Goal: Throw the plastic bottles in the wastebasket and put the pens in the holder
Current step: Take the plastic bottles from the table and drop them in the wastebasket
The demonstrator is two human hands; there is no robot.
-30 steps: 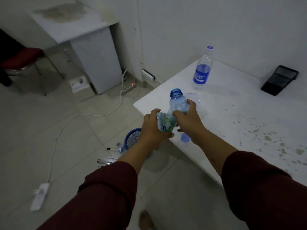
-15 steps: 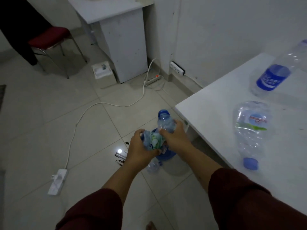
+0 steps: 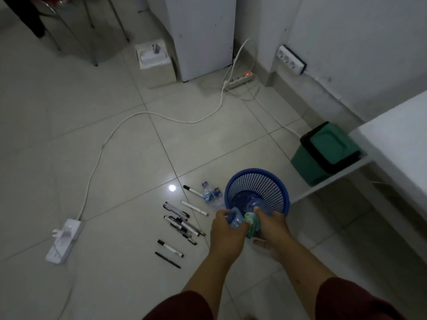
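Observation:
A crumpled clear plastic bottle point(image 3: 250, 214) with a green label is twisted between my left hand point(image 3: 227, 234) and my right hand point(image 3: 273, 229). Both hands grip it just above the near rim of a blue mesh wastebasket point(image 3: 270, 181) standing on the floor. Another small bottle point(image 3: 209, 194) lies on the tiles just left of the basket. Several pens and markers point(image 3: 182, 224) are scattered on the floor left of my hands. No pen holder is in sight.
A green bin point(image 3: 323, 153) sits under the white table point(image 3: 402, 144) at right. White cables point(image 3: 129, 118) cross the floor to a power strip point(image 3: 63, 239) at left and another strip point(image 3: 238, 80) by the wall. A white cabinet point(image 3: 203, 35) and chair legs stand at the back.
My view has swung from the table down to the floor. Both hands have carried the crushed bottle off the table's edge and lowered it to the wastebasket's rim.

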